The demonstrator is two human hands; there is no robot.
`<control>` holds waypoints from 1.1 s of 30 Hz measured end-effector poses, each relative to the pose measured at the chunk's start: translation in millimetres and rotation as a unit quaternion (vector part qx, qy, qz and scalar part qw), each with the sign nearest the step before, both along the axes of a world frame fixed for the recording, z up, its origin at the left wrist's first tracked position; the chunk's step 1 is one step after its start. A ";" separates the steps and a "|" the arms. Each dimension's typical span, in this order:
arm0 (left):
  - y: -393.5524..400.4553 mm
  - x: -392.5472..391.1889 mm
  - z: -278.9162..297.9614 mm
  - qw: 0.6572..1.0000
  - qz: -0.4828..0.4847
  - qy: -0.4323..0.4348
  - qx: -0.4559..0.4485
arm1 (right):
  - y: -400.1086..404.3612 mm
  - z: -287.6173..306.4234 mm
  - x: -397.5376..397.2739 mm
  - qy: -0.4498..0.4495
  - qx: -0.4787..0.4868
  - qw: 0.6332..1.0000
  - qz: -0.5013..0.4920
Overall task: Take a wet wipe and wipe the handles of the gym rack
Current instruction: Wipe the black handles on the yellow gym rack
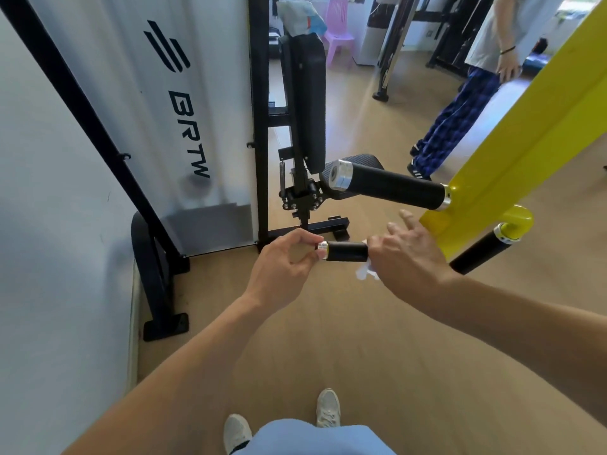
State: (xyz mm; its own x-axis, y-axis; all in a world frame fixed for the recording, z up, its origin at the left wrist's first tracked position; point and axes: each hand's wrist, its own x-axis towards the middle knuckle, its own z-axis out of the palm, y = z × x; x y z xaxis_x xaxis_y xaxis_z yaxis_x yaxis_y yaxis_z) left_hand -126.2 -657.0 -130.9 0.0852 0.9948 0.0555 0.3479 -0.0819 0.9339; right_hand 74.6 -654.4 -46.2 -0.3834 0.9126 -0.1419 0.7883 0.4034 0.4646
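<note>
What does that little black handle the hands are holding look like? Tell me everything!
The short black handle is a round bar with a grippy-looking dark sleeve and a shiny silver cap at its left end. It lies roughly level, sticking out leftward. The left hand pinches the capped end; the right hand wraps the other end, with a white wet wipe poking out beneath.

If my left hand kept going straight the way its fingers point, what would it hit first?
The left hand points right along the short black handle, already pinching its silver end cap. Beyond that, probably the right hand with the wet wipe.
</note>
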 end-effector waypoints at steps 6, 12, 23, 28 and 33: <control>-1.4 -5.6 1.4 1.000 -0.004 -0.004 -0.002 | 7.1 -27.9 -22.9 0.206 -0.031 0.974 0.084; -5.5 -1.6 -2.8 1.000 -0.014 -0.009 -0.001 | -15.6 -2.4 13.7 -0.081 0.032 0.996 -0.025; -14.0 3.2 3.6 1.000 0.023 -0.001 0.004 | -4.1 -7.3 -5.8 0.094 -0.028 0.995 -0.006; -21.9 7.1 6.7 0.999 0.047 -0.012 -0.001 | -16.6 3.0 -1.3 -0.092 -0.003 0.995 -0.032; -26.3 10.0 9.5 0.999 0.048 -0.013 -0.002 | -4.7 -18.4 -30.3 0.185 -0.028 0.977 0.101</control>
State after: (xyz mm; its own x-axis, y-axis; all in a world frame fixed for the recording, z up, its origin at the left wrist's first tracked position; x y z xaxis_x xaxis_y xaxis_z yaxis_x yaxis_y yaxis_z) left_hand -116.3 -683.2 -121.3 -0.0110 0.9985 0.0532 0.3301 -0.0466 0.9428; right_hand 44.3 -659.1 -64.6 -0.5890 0.8081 -0.0062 0.8001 0.5842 0.1358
